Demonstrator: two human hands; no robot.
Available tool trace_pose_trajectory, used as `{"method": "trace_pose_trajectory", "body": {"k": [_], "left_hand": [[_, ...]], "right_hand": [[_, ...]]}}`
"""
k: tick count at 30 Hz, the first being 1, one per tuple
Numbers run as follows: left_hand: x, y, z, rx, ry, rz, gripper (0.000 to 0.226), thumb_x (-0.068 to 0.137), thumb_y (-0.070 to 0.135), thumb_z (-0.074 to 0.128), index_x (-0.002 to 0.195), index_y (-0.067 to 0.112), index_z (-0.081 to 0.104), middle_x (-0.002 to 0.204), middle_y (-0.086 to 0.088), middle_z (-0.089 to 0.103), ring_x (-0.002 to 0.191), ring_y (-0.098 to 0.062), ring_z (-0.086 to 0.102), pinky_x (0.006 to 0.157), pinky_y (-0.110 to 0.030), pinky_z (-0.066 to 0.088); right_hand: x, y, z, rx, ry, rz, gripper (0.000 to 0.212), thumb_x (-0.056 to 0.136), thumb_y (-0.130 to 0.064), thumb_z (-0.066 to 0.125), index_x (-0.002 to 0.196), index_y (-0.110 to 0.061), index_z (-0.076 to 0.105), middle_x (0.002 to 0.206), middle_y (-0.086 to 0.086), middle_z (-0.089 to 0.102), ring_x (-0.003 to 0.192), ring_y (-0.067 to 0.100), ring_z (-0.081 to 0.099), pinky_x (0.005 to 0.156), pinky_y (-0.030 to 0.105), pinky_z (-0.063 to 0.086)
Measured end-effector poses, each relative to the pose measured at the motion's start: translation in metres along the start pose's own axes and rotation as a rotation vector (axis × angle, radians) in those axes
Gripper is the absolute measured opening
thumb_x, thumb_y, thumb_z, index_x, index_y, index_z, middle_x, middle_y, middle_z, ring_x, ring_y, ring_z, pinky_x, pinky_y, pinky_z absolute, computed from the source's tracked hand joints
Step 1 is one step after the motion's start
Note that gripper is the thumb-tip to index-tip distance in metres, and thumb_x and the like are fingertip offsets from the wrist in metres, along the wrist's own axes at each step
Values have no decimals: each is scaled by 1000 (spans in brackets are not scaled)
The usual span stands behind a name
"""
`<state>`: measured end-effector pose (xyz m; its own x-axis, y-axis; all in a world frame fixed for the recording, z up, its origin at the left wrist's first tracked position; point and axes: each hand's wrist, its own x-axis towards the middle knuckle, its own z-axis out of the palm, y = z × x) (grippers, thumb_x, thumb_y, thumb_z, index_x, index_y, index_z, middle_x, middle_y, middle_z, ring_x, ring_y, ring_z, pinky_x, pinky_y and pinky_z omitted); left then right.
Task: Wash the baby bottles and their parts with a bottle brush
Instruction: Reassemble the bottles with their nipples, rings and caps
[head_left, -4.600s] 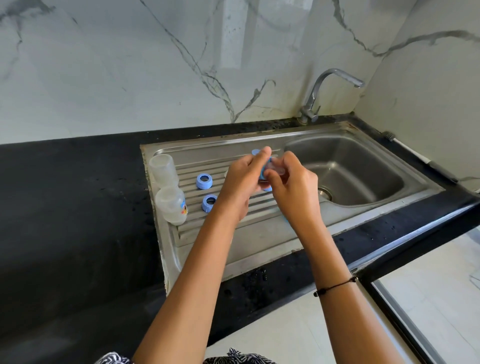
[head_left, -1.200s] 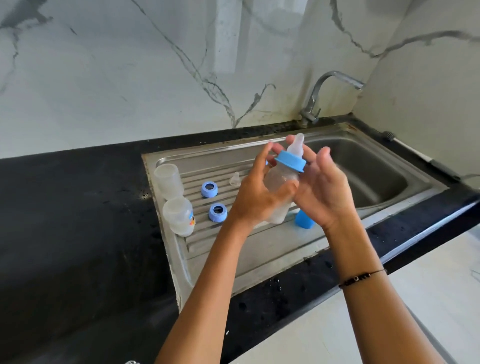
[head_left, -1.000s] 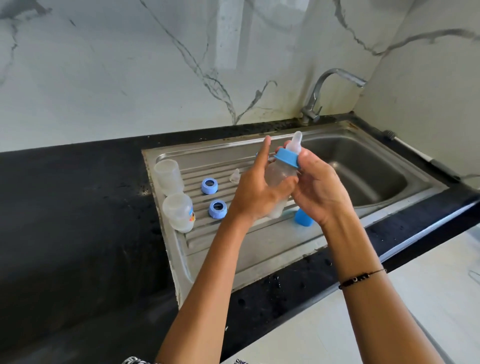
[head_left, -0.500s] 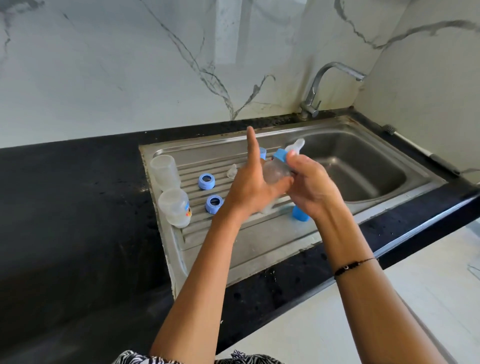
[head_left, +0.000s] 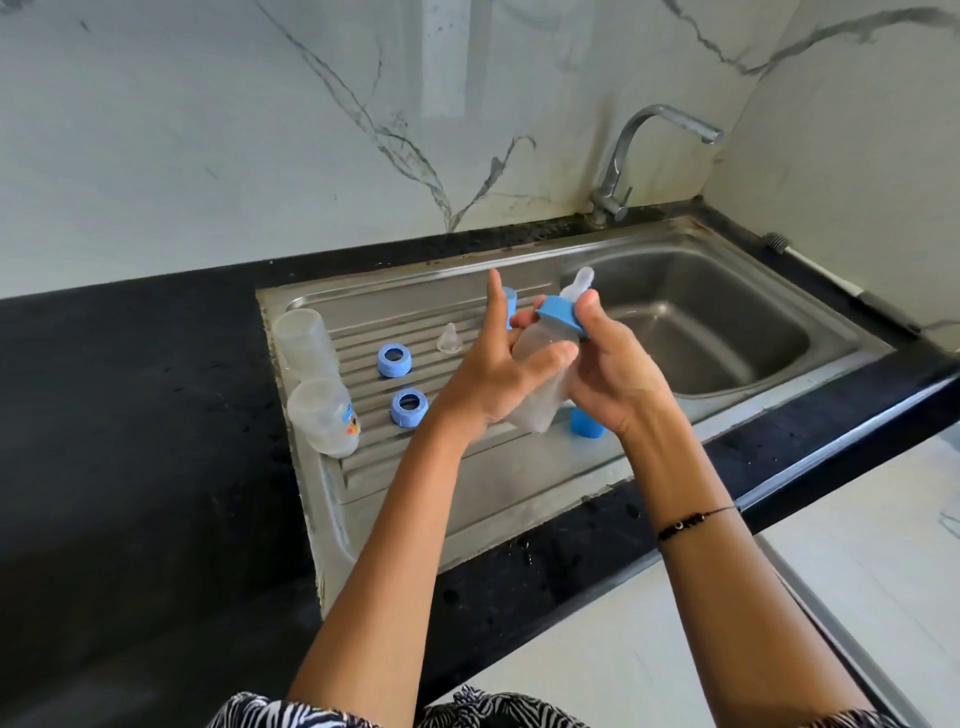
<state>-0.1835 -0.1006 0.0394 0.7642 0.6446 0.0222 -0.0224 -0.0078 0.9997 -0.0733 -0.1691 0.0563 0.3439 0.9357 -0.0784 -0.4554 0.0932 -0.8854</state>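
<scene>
A clear baby bottle (head_left: 540, 374) with a blue ring collar (head_left: 560, 314) and a clear nipple (head_left: 579, 283) is tilted above the steel drainboard (head_left: 467, 488). My left hand (head_left: 498, 374) grips its body, index finger pointing up. My right hand (head_left: 613, 369) holds the blue collar with thumb and fingers. Two bare bottles (head_left: 306, 343) (head_left: 324, 423) stand at the drainboard's left edge. Two loose blue rings (head_left: 394, 360) (head_left: 409, 408), a loose nipple (head_left: 449, 340) and a blue cap (head_left: 586, 422) lie on the ribs. Another blue piece (head_left: 510, 306) peeks behind my left index finger.
The sink basin (head_left: 691, 332) is to the right, with a steel tap (head_left: 618, 192) behind it. Black counter (head_left: 130, 441) surrounds the sink. A long thin handle (head_left: 831, 280) lies along the right wall. Marble wall rises behind.
In the oldest frame my hands worked a small blue part; since then they have held an assembled bottle. My right hand's fingers have shifted round the collar; the bottle has stayed in place.
</scene>
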Motion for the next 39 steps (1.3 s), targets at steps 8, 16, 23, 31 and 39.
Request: {"method": "trace_pose_trajectory", "body": {"k": [8,16,23,31,39], "left_hand": [[8,-2,18,540,225,113,92,86,36,65,152,23,1,106,-3,59,73,-7,57,56,-7,38],[14,-11,-2,513,175,2,56,80,40,65,131,24,46,111,2,57,90,-14,53,62,-15,40],[6,-11,-5,325,137,-25,50,69,44,57,116,30,48,91,11,58,76,-5,57,60,-17,43],[3,-6,-8,168,122,-16,28,71,39,58,98,38,51,88,11,60,63,9,57,59,-15,44],[0,-7,-13,157,127,-4,28,64,48,60,91,41,53,86,11,61,73,-2,59,65,-25,47]], "right_hand": [[11,-7,-2,-681,268,-93,53,94,-44,50,88,6,65,67,7,60,63,16,56,65,29,47],[18,5,-79,-1753,148,207,53,87,-45,59,130,-15,52,126,8,58,118,26,52,100,36,37],[23,27,-84,-1727,182,167,33,84,-31,63,111,-11,60,105,13,64,95,28,61,82,32,45],[24,-56,-48,-532,96,244,35,85,-30,59,110,-5,57,98,15,66,70,19,67,64,25,59],[35,-43,-41,-833,111,149,21,90,-12,58,110,-6,59,102,13,64,77,20,68,64,24,58]]}}
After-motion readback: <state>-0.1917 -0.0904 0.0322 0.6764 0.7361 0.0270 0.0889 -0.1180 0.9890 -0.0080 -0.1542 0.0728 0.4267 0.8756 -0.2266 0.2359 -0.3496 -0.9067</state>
